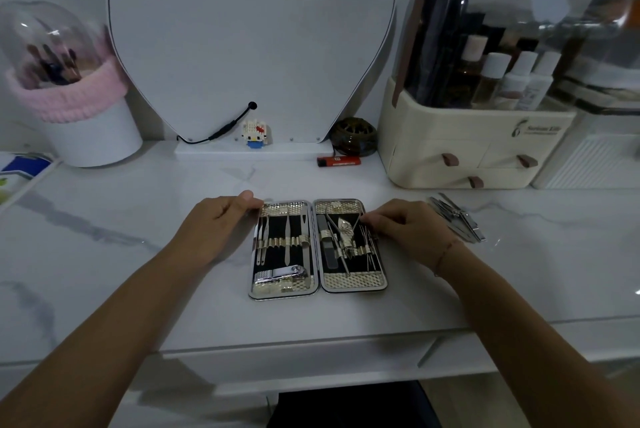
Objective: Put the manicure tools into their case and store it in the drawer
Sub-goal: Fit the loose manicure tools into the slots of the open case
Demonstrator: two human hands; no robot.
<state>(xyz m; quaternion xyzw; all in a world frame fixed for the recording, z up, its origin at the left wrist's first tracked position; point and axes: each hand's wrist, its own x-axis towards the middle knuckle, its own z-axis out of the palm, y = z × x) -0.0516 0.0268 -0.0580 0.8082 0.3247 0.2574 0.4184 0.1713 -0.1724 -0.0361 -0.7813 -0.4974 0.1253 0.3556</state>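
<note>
The manicure case [353,283] lies open flat on the marble table, two black-lined halves side by side, with several steel tools strapped inside. My left hand [218,219] rests against the left half's top-left edge, thumb on the rim. My right hand [405,225] pinches thin steel tools [367,237] at the right edge of the right half. A small pile of loose metal tools [459,219] lies on the table just right of my right hand. The drawer front [298,358] runs under the table edge, closed.
A cream cosmetic organizer [474,147] with small drawers stands at the back right. An orange lighter [338,161], a dark round jar [353,136], a block figure [255,134] and the mirror [249,43] are behind the case. A pink-rimmed brush holder [79,108] stands back left.
</note>
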